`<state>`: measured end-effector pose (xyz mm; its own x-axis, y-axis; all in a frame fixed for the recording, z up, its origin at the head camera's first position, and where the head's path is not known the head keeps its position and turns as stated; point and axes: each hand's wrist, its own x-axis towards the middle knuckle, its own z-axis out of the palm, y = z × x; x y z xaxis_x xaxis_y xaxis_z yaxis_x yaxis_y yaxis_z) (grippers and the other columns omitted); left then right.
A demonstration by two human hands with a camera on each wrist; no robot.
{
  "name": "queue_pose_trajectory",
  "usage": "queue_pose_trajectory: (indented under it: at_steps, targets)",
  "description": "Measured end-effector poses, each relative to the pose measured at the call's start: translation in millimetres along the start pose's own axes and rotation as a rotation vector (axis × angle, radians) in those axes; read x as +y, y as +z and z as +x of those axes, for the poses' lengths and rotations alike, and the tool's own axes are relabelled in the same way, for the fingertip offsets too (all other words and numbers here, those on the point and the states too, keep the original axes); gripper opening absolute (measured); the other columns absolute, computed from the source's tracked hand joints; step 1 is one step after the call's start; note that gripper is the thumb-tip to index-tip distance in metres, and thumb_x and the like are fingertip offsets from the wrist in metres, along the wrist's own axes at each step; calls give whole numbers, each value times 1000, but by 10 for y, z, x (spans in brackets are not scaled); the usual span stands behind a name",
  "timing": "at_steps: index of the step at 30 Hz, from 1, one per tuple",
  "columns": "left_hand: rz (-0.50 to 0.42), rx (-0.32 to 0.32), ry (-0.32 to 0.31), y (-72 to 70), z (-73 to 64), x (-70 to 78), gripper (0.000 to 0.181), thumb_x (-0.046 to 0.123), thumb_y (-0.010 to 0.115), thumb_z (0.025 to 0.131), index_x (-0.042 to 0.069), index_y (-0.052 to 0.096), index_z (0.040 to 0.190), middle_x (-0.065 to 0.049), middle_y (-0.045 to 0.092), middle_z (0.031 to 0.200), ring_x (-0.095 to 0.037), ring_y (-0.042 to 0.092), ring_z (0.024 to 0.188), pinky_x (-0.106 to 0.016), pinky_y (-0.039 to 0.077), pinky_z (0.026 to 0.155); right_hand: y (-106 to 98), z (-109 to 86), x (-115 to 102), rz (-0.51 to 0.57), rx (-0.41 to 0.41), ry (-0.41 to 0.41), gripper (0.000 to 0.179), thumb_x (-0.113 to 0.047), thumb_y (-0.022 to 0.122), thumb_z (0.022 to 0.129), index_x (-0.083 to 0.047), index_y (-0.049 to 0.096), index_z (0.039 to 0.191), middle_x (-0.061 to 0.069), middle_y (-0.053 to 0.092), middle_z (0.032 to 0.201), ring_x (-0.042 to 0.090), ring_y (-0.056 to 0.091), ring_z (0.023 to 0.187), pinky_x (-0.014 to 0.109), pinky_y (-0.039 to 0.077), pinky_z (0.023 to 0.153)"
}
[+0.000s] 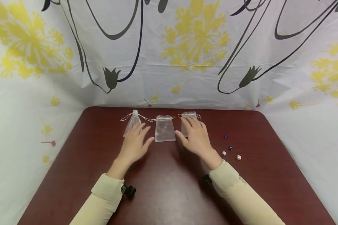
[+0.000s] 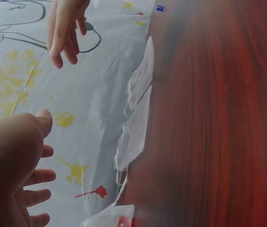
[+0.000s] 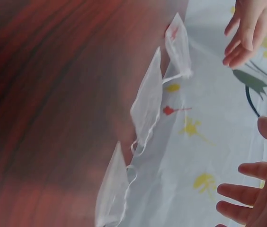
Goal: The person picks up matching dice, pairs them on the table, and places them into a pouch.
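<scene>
Three small white sheer drawstring pouches lie in a row along the far table edge. The left pouch (image 1: pixel 133 120) is gathered at its neck with its strings spread out; something red shows in or through its fabric (image 2: pixel 124 221). Flat and uncinched are the middle pouch (image 1: pixel 165 129) and the right pouch (image 1: pixel 185 126). My left hand (image 1: pixel 133 143), fingers spread, is over the lower part of the left pouch. Above the right pouch and partly covering it is my right hand (image 1: pixel 195 136), fingers extended. Both wrist views show the hands raised off the pouches, holding nothing.
Right of the right hand lie two blue dice (image 1: pixel 230 147) and two white dice (image 1: pixel 238 157). The dark red wooden table (image 1: pixel 169 193) has rounded far corners. A white cloth with yellow and grey flower prints (image 1: pixel 146 78) hangs behind it and at both sides.
</scene>
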<state>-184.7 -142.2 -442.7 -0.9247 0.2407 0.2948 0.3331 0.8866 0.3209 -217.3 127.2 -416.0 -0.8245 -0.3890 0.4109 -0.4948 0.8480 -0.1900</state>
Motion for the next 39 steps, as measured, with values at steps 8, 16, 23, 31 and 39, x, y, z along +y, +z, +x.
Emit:
queue_pose_trajectory:
  at_steps: [8, 16, 23, 31, 39]
  targets:
    - [-27, -55, 20, 113, 29, 66, 54, 40, 57, 103, 7, 53, 146, -17, 44, 154, -39, 33, 147, -58, 26, 119, -46, -147, 200, 14, 41, 19, 61, -46, 64, 96, -8, 55, 143, 18, 56, 142, 37, 45, 137, 59, 37, 106]
    - [-40, -142, 66, 271, 47, 132, 59, 42, 57, 103, 3, 51, 147, -19, 45, 154, -38, 36, 146, -59, 28, 118, -108, -323, 351, 18, 34, 42, 59, -41, 69, 94, -4, 59, 139, 19, 60, 133, 36, 51, 130, 60, 42, 100]
    - [-14, -287, 70, 410, 83, 151, 65, 44, 56, 103, 3, 43, 153, -18, 36, 160, -36, 30, 149, -55, 25, 120, -160, -432, 541, 27, 81, 66, 59, -40, 72, 91, -3, 60, 135, 18, 62, 131, 36, 54, 126, 60, 45, 96]
    - [-36, -380, 84, 509, 103, 140, 65, 41, 56, 104, -1, 42, 152, -19, 31, 162, -35, 26, 150, -51, 26, 121, -232, -520, 791, 28, 104, 123, 57, -36, 73, 91, -3, 60, 135, 19, 62, 131, 39, 54, 124, 63, 44, 97]
    - [-67, -403, 84, 522, 89, 125, 66, 41, 58, 103, -1, 42, 151, -16, 28, 164, -33, 25, 151, -48, 24, 122, -265, -602, 1201, 33, 110, 209, 53, -34, 71, 93, 1, 61, 132, 24, 63, 127, 46, 56, 117, 67, 44, 91]
